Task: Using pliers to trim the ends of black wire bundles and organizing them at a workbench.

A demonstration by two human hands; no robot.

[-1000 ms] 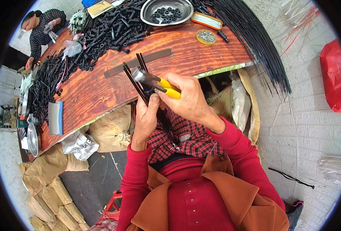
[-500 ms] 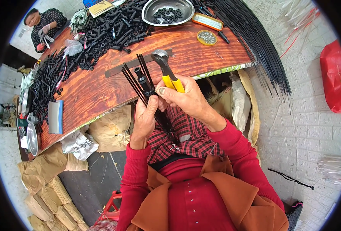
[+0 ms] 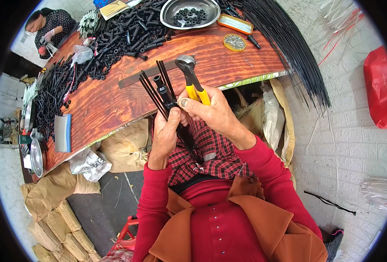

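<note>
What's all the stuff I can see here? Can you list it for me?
Pliers: one, yellow handles, in right hand.
Rod bundle with tube: one, black, in left hand.
Table: one, reddish wood, ahead.
Metal bowl: one, silver, far edge.
Loose tubes: many, black, heaped on table.
Long rods: many, black, table's right end.
Sacks: several, tan, under table.
Co-worker: one, far left.
Left hand: closed round bundle.
Right hand: grip on pliers.
</note>
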